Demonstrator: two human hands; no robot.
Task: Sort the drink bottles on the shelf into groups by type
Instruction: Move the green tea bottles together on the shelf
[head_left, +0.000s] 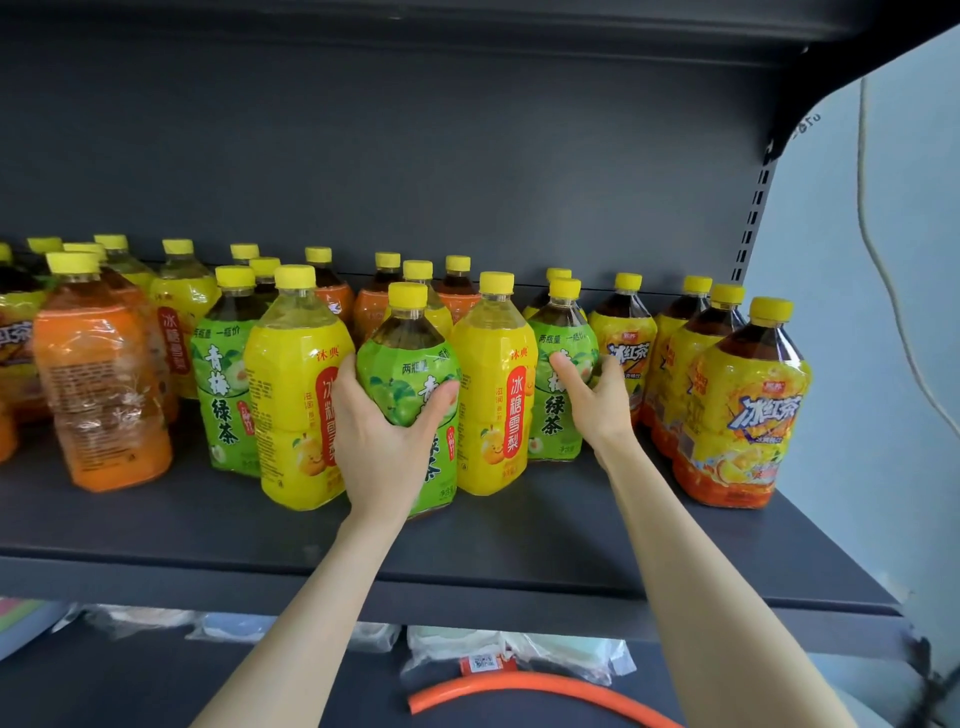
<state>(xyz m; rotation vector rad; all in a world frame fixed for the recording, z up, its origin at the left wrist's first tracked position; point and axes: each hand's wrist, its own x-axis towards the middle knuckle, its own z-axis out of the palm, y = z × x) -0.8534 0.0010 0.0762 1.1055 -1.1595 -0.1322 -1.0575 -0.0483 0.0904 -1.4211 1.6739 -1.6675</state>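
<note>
The left hand (382, 415) grips the green-label bottle (405, 364) standing nearest the shelf's (467, 545) front edge, thumb on its left side and fingers round its right. The right hand (597, 400) curls round the second green-label bottle (550, 421), set further back. A yellow-label bottle (493, 405) stands between them. Iced-tea bottles (743, 415) fill the shelf's right end, and orange bottles (98, 384) stand toward the left.
</note>
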